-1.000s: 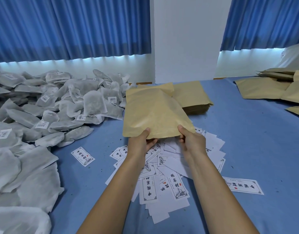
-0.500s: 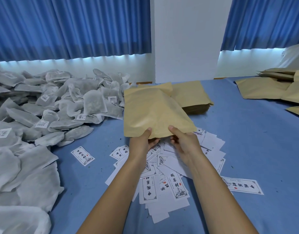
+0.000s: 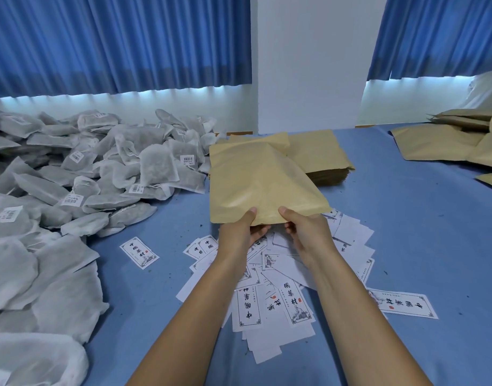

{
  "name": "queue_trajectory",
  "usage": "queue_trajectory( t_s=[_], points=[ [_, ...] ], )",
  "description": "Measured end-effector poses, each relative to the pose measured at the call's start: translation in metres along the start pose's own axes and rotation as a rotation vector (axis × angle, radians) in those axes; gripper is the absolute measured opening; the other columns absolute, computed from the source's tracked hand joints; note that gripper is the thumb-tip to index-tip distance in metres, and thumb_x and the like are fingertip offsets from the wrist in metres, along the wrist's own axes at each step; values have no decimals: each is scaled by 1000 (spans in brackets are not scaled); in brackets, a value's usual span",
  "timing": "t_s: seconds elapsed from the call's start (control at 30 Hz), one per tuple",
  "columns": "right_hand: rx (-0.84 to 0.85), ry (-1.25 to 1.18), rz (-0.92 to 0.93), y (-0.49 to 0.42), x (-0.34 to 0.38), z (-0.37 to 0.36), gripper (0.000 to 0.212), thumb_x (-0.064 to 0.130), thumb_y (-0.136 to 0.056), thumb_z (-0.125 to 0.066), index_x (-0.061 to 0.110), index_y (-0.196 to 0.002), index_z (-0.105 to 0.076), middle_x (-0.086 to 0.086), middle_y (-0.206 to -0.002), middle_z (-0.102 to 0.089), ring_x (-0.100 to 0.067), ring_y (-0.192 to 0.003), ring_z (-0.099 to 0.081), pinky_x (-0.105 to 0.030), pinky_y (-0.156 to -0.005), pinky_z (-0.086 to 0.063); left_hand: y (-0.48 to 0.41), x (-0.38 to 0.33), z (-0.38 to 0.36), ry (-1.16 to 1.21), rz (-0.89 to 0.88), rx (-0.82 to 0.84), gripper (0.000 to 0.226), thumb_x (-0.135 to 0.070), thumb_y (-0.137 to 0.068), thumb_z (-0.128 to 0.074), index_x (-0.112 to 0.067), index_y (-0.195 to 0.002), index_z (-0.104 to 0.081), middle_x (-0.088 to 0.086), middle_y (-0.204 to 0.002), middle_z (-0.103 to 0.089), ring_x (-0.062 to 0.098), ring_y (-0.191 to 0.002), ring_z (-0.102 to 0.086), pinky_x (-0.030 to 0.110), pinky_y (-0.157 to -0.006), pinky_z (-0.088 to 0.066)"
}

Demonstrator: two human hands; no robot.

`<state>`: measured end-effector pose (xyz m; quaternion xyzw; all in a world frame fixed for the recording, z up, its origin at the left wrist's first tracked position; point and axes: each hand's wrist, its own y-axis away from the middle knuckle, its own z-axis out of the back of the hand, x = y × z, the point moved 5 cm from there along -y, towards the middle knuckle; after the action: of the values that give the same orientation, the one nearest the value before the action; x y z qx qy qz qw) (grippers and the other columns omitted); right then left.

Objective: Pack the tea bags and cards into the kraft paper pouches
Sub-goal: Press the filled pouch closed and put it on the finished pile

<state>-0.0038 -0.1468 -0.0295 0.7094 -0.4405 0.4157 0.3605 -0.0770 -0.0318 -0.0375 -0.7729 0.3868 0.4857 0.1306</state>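
**Hidden or unclear**
- The fingers of the left hand (image 3: 240, 232) lie under the kraft paper pouch (image 3: 261, 182); only the thumb shows, on the pouch's upper face.
- The right hand (image 3: 306, 232) also shows its thumb on the upper face. Its fingers curl below the near edge and are partly covered.
- The pouch is opaque, so its contents cannot be determined. Whether its mouth is parted at the near edge cannot be determined either.
- The tea bags (image 3: 114, 168) are cut off by the left and bottom frame edges. Their barcode labels are too small to read.
- The pouches at the far right (image 3: 445, 140) are cut off by the right frame edge.
- Both forearms cover part of the cards (image 3: 272, 288).

**Hand state**
- Both hands pinch the near edge of the pouch, thumb above and fingers below. The two thumbs are near each other but apart.

**Position of task items**
- The pouch extends away from both hands, raised above the blue table (image 3: 406, 232) and tilted.
- The cards lie scattered directly below and behind the hands. One single card (image 3: 139, 252) lies apart, left of the left hand.
- The tea bags are heaped well to the left of the left hand.
- The stack of flat pouches (image 3: 320, 157) lies beyond the right hand, partly behind the held pouch.
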Motion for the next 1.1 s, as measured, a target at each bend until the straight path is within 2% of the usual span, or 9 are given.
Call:
queue_trajectory(
  t_s=[0.07, 0.23, 0.37, 0.5, 0.6, 0.83, 0.93, 1.0, 1.1],
  points=[
    [-7, 14, 6, -2, 0, 2, 13, -1, -83, -68, 11, -83, -63, -3, -78, -63, -12, -60, -50, -21, -60, -44, 0, 1, 0, -13, 7, -2, 12, -7, -91, -61, -11, -102, -59, 9, -103, -68, 16, -67, -69, 19, -56, -54],
    [84, -37, 7, 1, -2, -9, 17, -1, -87, -63, 3, -104, -61, -5, -84, -65, -14, -65, -58, -17, -53, -48, 0, 0, 2, -57, -19, -33, 16, -11, -90, -63, -9, -105, -62, 7, -102, -69, 13, -73, -69, 19, -62, -55],
    [58, -35, 14, 3, -1, -8, 22, -4, -86, -62, -1, -108, -61, -7, -89, -66, -16, -69, -59, -16, -51, -46, 3, 3, -2, -117, 3, 5, 7, -12, -88, -65, -13, -95, -62, 6, -94, -69, 14, -71, -68, 22, -66, -57],
    [-27, -126, 0, -1, 2, 0, 25, -5, -86, -63, 2, -110, -60, -5, -94, -64, -13, -71, -56, -17, -50, -44, -1, -8, 7, -167, 25, -64, 11, -14, -88, -66, -5, -91, -61, 10, -71, -64, 12, -49, -59, 19, -51, -53],
    [-18, -173, -4, -1, 1, 0, 21, -3, -87, -63, 5, -106, -60, -3, -87, -64, -13, -68, -54, -17, -49, -45, -2, -14, 14, -207, 31, -91, 12, -13, -86, -68, -4, -82, -61, 7, -61, -60, 11, -45, -55, 17, -49, -52],
    [-32, -45, -14, -2, -1, 3, 22, -1, -86, -66, -1, -107, -62, -6, -89, -64, -12, -67, -54, -14, -46, -44, 0, -6, 6, -171, 56, -14, 9, -7, -83, -70, -2, -84, -63, 6, -72, -66, 14, -56, -60, 21, -66, -56],
    [-19, -60, -12, -3, -1, 3, 23, 1, -86, -67, -2, -108, -62, -5, -88, -65, -12, -68, -57, -14, -48, -46, -2, -8, 9, -175, 74, 2, 12, -9, -82, -72, -1, -86, -64, 4, -66, -68, 12, -55, -62, 24, -71, -57],
    [24, -46, -20, -2, -2, -1, 20, 4, -84, -69, 0, -103, -63, -5, -86, -67, -13, -70, -60, -19, -55, -48, -3, -8, 8, -205, 83, 31, 14, -9, -82, -72, 1, -87, -64, 2, -62, -68, 11, -53, -61, 22, -69, -57],
    [60, 21, -72, 3, -11, -7, 17, 6, -81, -73, -2, -94, -65, -17, -85, -66, -27, -74, -59, -33, -64, -41, 3, -5, 1, -260, 80, 100, 12, -5, -82, -70, 2, -91, -66, 6, -70, -70, 11, -54, -63, 17, -59, -55]
  ],
)
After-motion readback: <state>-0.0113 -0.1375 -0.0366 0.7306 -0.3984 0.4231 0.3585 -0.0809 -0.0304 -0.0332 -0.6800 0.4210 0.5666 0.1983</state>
